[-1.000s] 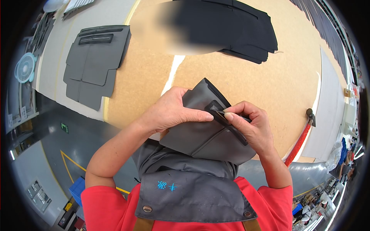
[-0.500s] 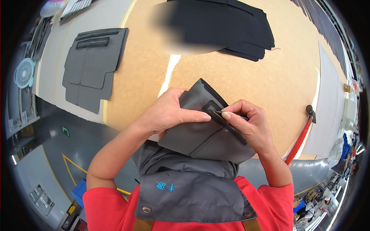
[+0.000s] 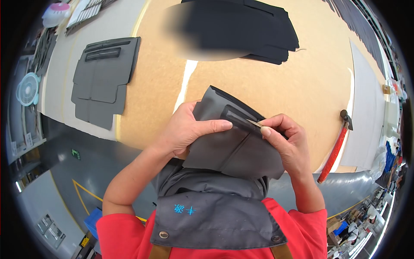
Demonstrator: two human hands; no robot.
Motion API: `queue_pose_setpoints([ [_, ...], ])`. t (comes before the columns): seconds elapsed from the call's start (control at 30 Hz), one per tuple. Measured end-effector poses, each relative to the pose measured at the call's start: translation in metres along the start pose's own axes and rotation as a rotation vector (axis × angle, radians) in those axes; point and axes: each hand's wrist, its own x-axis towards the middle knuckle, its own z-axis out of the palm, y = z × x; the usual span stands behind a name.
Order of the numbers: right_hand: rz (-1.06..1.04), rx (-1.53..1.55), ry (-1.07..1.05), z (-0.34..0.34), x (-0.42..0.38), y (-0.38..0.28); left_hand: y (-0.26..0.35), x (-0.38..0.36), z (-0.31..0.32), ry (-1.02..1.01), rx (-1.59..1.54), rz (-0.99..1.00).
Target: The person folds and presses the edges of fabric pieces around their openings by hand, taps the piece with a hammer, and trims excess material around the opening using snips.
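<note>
My left hand (image 3: 188, 128) grips the grey fabric piece (image 3: 230, 142) above the table (image 3: 302, 86) edge, in front of my chest, while my right hand (image 3: 286, 140) is closed around a small blade (image 3: 255, 123) touching its dark slot.

A blurred patch hides part of the black stack (image 3: 258, 30) (top edge).

Grey panel stack (image 3: 103, 80), black stack (image 3: 254, 30), hammer (image 3: 334, 149).
</note>
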Motion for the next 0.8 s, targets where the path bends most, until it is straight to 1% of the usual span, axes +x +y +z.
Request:
queue_pose_setpoints([
  [0.07,-0.006,0.087,0.013,0.006,-0.007,0.008,-0.008,-0.005,0.005,0.002,-0.11,0.068],
  [0.13,0.001,0.202,0.03,0.013,-0.012,0.019,-0.012,-0.007,0.005,0.055,-0.135,0.049],
  [0.2,0.033,0.251,-0.002,0.017,-0.018,0.023,-0.016,-0.008,0.006,0.093,-0.162,0.048],
  [0.3,0.069,0.319,-0.021,0.028,-0.024,0.025,-0.019,-0.012,0.005,0.118,-0.188,0.067],
  [0.43,0.059,0.428,-0.049,0.035,-0.027,0.03,-0.016,-0.021,0.007,0.135,-0.208,0.06],
  [0.57,0.059,0.446,-0.078,0.037,-0.024,0.029,-0.016,-0.023,0.007,0.141,-0.227,0.026],
  [0.67,0.056,0.427,-0.074,0.038,-0.02,0.027,-0.012,-0.025,0.014,0.203,-0.238,-0.001],
  [0.8,0.031,0.394,-0.059,0.04,-0.012,0.031,-0.015,-0.024,0.009,0.168,-0.298,-0.049],
])
